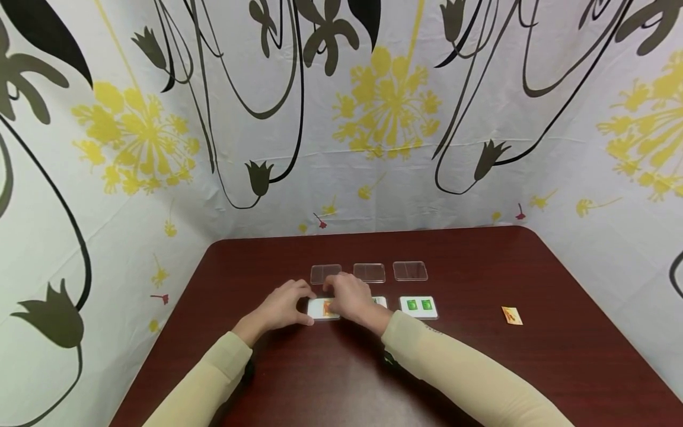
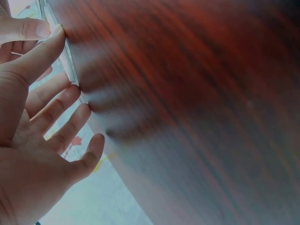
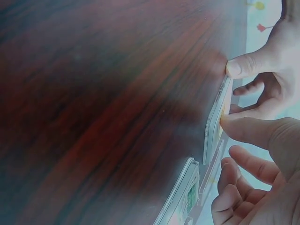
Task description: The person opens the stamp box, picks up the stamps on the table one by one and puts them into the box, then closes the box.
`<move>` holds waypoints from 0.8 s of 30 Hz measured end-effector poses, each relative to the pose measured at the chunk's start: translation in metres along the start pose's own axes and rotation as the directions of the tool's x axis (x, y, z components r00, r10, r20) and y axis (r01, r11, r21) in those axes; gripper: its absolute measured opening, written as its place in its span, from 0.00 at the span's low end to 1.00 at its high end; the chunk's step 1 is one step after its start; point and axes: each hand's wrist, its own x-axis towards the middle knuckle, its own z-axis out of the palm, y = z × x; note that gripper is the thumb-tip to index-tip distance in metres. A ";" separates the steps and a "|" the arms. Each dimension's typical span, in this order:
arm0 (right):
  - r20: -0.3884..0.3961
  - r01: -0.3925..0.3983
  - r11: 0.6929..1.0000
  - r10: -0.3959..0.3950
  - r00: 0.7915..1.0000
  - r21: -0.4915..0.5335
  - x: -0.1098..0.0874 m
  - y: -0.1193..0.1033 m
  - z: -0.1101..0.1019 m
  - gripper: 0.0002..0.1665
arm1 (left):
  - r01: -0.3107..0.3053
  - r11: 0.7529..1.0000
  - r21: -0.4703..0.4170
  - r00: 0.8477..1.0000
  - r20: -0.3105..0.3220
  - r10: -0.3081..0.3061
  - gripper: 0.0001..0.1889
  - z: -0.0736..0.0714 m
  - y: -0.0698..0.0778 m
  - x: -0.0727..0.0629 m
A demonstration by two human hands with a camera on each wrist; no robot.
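Note:
A white case [image 1: 315, 309] lies at the left of a row on the table, an orange picture card [image 1: 327, 307] in its right half. My left hand [image 1: 284, 303] holds this case by its edges, thumb at the near side and fingers at the far side. Over the case's right end is my right hand [image 1: 349, 295], its thumb [image 3: 243, 127] on the orange card and the other fingers curled. My right hand and wrist partly cover a second case [image 1: 380, 301]. To its right, a third white case [image 1: 418, 315] shows two green picture cards.
Behind the cases lie three clear plastic lids [image 1: 369, 273] in a row, the left one partly behind my right hand. A loose orange card [image 1: 512, 315] lies far to the right on the dark red wooden table [image 1: 459, 362]. Patterned cloth [image 1: 384, 196] hangs behind the table.

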 end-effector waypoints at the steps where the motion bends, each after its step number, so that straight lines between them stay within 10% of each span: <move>1: 0.003 0.000 1.000 0.000 1.000 0.000 0.000 0.000 0.000 0.18 | 0.000 1.000 0.000 1.000 0.000 0.000 0.28 0.000 0.000 0.000; 24: 0.032 0.060 0.998 -0.061 0.998 0.020 0.002 -0.002 -0.004 0.18 | -0.010 1.000 0.006 1.000 -0.008 0.010 0.28 0.001 0.000 0.000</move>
